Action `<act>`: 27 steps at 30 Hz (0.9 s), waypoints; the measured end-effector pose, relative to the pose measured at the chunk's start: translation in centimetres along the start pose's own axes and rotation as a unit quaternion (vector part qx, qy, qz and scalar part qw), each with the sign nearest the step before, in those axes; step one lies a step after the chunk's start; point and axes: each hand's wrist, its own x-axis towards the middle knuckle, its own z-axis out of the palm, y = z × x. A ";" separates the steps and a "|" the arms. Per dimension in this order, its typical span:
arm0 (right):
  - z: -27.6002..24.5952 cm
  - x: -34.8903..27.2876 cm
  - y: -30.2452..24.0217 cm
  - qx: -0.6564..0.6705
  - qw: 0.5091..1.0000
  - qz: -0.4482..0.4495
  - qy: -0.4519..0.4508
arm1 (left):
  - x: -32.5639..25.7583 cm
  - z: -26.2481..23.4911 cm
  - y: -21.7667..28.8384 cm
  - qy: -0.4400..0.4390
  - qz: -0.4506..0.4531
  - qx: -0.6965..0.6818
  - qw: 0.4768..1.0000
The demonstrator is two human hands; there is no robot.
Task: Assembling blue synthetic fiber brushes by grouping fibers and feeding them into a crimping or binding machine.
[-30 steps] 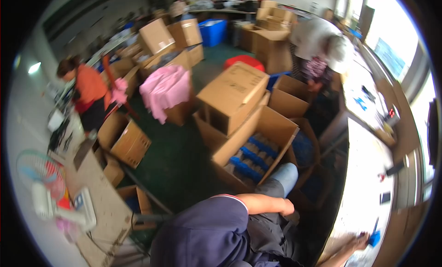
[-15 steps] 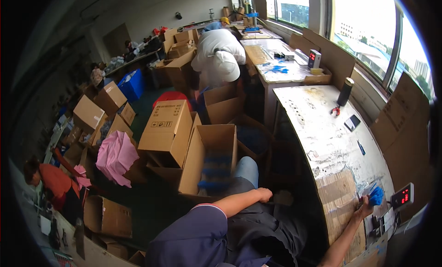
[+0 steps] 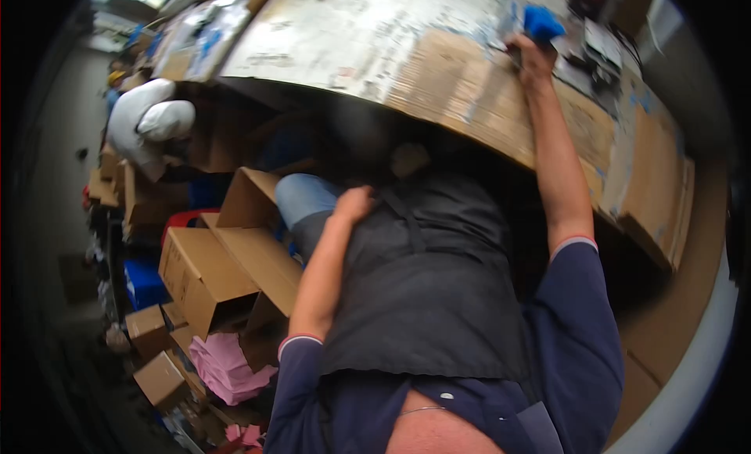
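Though apart, two hands (image 3: 357, 204) (image 3: 535, 60) with one blue bundle (image 3: 543, 23)

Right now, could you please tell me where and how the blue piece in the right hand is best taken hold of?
Probably by its near end, where the right hand grips it, coming from the near side of the worktable: the blue piece seems to spread out beyond the hand, though blur and the grip hide its exact shape.

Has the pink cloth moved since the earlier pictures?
No, it appears not: the pink cloth still lies beside the large brown carton, on its side away from the workbench. The view itself has turned.
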 end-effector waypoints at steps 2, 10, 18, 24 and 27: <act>-1.5 -0.1 -0.3 -0.001 0.999 0.033 0.032 | -0.4 -0.6 0.7 -0.016 0.004 -0.015 1.000; -0.9 -3.4 -3.2 -0.036 0.994 -0.046 0.090 | -0.7 -0.7 1.9 -0.016 0.013 -0.031 0.999; -2.4 -1.5 -1.7 -0.107 0.994 -0.007 0.011 | -1.6 -3.3 3.4 0.005 0.056 -0.036 0.998; -2.0 -1.6 -1.7 -0.140 0.990 -0.012 0.014 | -2.4 -4.4 5.7 0.025 0.113 -0.036 0.993; -2.0 -1.3 -1.5 -0.175 0.984 -0.033 0.000 | -2.8 -5.3 7.6 0.025 0.140 -0.040 0.989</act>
